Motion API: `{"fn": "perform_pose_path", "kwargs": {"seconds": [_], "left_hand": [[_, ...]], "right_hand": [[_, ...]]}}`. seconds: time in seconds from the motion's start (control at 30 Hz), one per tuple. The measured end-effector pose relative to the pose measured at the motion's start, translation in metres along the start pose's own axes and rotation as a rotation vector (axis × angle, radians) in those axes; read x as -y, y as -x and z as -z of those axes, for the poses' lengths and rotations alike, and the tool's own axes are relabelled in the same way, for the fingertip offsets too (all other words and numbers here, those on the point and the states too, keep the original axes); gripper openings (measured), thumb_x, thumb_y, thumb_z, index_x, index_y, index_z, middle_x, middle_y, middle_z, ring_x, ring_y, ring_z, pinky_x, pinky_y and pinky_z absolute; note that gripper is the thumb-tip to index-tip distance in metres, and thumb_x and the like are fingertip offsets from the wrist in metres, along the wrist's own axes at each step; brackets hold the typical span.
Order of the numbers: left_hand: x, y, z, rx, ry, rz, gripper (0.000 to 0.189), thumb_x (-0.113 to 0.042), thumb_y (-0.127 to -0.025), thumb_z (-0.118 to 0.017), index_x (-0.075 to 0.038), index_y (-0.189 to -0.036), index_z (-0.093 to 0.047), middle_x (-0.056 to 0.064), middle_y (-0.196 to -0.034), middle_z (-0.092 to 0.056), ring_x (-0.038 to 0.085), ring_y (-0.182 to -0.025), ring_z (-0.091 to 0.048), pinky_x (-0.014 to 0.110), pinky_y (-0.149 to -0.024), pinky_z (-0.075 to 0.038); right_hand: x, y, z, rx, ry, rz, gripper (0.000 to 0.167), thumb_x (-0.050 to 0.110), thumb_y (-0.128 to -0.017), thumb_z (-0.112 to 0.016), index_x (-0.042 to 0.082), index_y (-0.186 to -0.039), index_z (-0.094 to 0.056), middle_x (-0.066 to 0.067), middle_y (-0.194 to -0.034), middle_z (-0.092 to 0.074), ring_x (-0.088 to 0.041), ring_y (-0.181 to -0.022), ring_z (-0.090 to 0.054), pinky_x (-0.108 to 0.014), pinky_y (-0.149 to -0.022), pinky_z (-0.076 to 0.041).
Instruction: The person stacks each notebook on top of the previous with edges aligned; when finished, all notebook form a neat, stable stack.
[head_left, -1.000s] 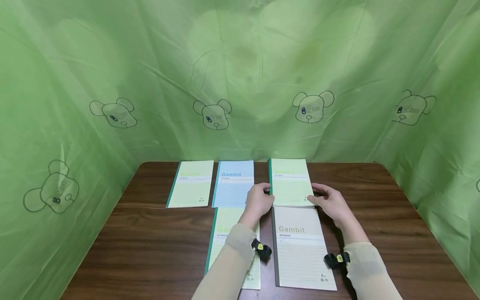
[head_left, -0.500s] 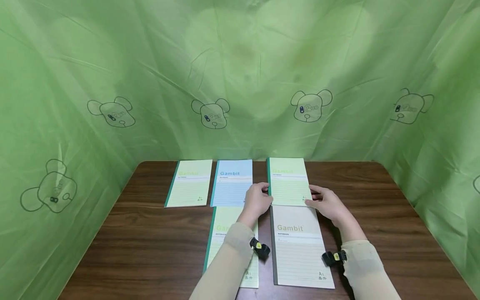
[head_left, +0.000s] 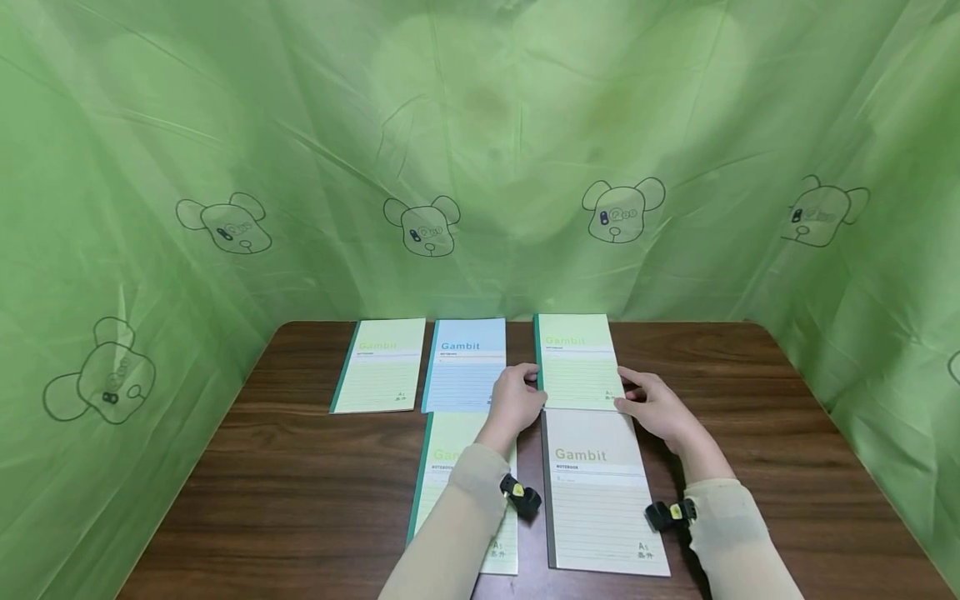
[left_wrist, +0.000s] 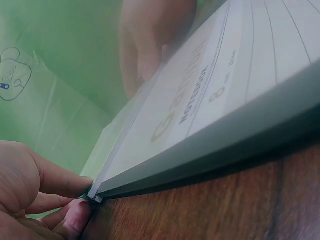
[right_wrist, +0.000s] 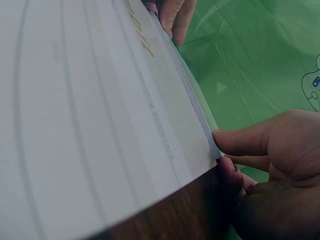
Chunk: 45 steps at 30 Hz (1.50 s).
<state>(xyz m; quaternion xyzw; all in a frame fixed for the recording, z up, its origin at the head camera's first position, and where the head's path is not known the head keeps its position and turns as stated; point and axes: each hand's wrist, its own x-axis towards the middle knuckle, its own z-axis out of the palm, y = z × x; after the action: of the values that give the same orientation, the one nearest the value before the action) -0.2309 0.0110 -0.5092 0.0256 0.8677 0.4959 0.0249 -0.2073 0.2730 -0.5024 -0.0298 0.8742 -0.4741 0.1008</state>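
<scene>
A pale green notebook with a dark green spine lies at the back of the table, right of center. My left hand pinches its lower left corner at the spine, thumb and fingers right at the edge. On the opposite side, my right hand holds the lower right corner between thumb and fingers. Directly below it, a grey-spined notebook meets its bottom edge. The left wrist view has the grey notebook's cover in the foreground, with my left hand beyond its corner.
A blue notebook and another green notebook lie along the back left. One more green notebook is partly covered by my left forearm. The wooden table ends at a green curtain with bear drawings.
The head view has shifted very slightly. My right fingers have drawn in a little at the notebook's right edge; the notebooks and my left hand stay practically where they were.
</scene>
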Motion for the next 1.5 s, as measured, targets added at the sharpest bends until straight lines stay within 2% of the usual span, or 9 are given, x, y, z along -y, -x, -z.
{"fn": "perform_pose_path", "kwargs": {"seconds": [0.23, 0.67, 0.8, 1.0, 1.13, 1.2, 1.3, 1.4, 1.5], "left_hand": [[0.002, 0.001, 0.001, 0.005, -0.004, 0.015, 0.046, -0.001, -0.096, -0.075, -0.003, -0.141, -0.070, 0.006, -0.123, -0.072, 0.018, -0.097, -0.072, 0.033, -0.083, -0.061], [-0.003, 0.005, 0.003, 0.019, 0.007, 0.037, 0.045, -0.002, -0.098, -0.075, -0.004, -0.142, -0.070, 0.008, -0.126, -0.072, 0.018, -0.099, -0.071, 0.033, -0.081, -0.061], [-0.002, 0.005, 0.003, 0.017, 0.008, 0.036, 0.045, -0.002, -0.098, -0.076, -0.004, -0.142, -0.070, 0.008, -0.125, -0.072, 0.018, -0.098, -0.072, 0.032, -0.080, -0.061], [-0.001, 0.004, 0.003, 0.019, 0.018, 0.043, 0.042, -0.008, -0.101, -0.072, -0.004, -0.142, -0.069, 0.007, -0.127, -0.072, 0.019, -0.103, -0.072, 0.035, -0.085, -0.061], [-0.003, 0.004, 0.007, 0.018, 0.032, 0.047, 0.041, -0.015, -0.104, -0.070, -0.004, -0.143, -0.068, 0.008, -0.130, -0.072, 0.025, -0.114, -0.070, 0.040, -0.094, -0.060], [-0.005, 0.005, 0.010, 0.020, 0.034, 0.045, 0.042, -0.017, -0.105, -0.070, -0.004, -0.144, -0.067, 0.010, -0.132, -0.072, 0.028, -0.120, -0.069, 0.044, -0.099, -0.059], [-0.010, 0.007, 0.015, 0.018, 0.042, 0.043, 0.041, -0.019, -0.106, -0.068, -0.004, -0.145, -0.067, 0.010, -0.132, -0.071, 0.032, -0.126, -0.067, 0.048, -0.104, -0.056], [-0.016, 0.010, 0.020, 0.018, 0.068, 0.040, 0.041, -0.019, -0.107, -0.067, -0.004, -0.145, -0.066, 0.009, -0.131, -0.072, 0.032, -0.126, -0.066, 0.049, -0.103, -0.056], [-0.023, 0.013, 0.025, 0.024, 0.099, 0.027, 0.041, -0.019, -0.107, -0.066, -0.005, -0.146, -0.066, 0.007, -0.129, -0.072, 0.028, -0.117, -0.068, 0.045, -0.096, -0.058]], "right_hand": [[0.001, 0.003, 0.001, 0.011, 0.016, -0.004, 0.068, 0.011, -0.111, -0.064, -0.004, -0.169, -0.032, -0.030, -0.166, -0.030, -0.036, -0.121, -0.051, -0.043, -0.093, -0.048], [0.001, 0.004, -0.001, -0.018, -0.010, -0.021, 0.068, 0.007, -0.109, -0.065, -0.004, -0.168, -0.034, -0.030, -0.160, -0.037, -0.037, -0.122, -0.052, -0.032, -0.088, -0.050], [0.007, 0.008, 0.000, -0.006, -0.027, -0.024, 0.069, 0.002, -0.107, -0.064, -0.006, -0.168, -0.032, -0.031, -0.158, -0.038, -0.038, -0.123, -0.051, -0.037, -0.086, -0.052], [0.016, 0.012, 0.005, 0.042, -0.071, -0.056, 0.071, 0.004, -0.107, -0.064, -0.006, -0.169, -0.029, -0.033, -0.148, -0.052, -0.040, -0.123, -0.055, -0.042, -0.087, -0.055], [0.021, 0.015, 0.011, 0.086, -0.082, -0.069, 0.073, 0.011, -0.110, -0.063, -0.006, -0.170, -0.025, -0.034, -0.158, -0.046, -0.045, -0.133, -0.057, -0.046, -0.095, -0.057], [0.025, 0.018, 0.015, 0.097, -0.066, -0.056, 0.073, 0.014, -0.111, -0.062, -0.007, -0.170, -0.024, -0.034, -0.165, -0.040, -0.047, -0.137, -0.057, -0.051, -0.101, -0.055], [0.032, 0.022, 0.020, 0.098, -0.024, -0.030, 0.072, 0.018, -0.112, -0.061, -0.007, -0.170, -0.025, -0.035, -0.167, -0.036, -0.049, -0.136, -0.058, -0.058, -0.107, -0.051], [0.039, 0.028, 0.026, 0.079, 0.006, -0.001, 0.070, 0.019, -0.112, -0.061, -0.007, -0.168, -0.029, -0.036, -0.164, -0.040, -0.050, -0.133, -0.060, -0.061, -0.107, -0.050], [0.046, 0.034, 0.034, 0.045, 0.024, 0.033, 0.066, 0.019, -0.113, -0.061, -0.007, -0.167, -0.033, -0.037, -0.160, -0.044, -0.049, -0.133, -0.060, -0.056, -0.105, -0.053]]}}
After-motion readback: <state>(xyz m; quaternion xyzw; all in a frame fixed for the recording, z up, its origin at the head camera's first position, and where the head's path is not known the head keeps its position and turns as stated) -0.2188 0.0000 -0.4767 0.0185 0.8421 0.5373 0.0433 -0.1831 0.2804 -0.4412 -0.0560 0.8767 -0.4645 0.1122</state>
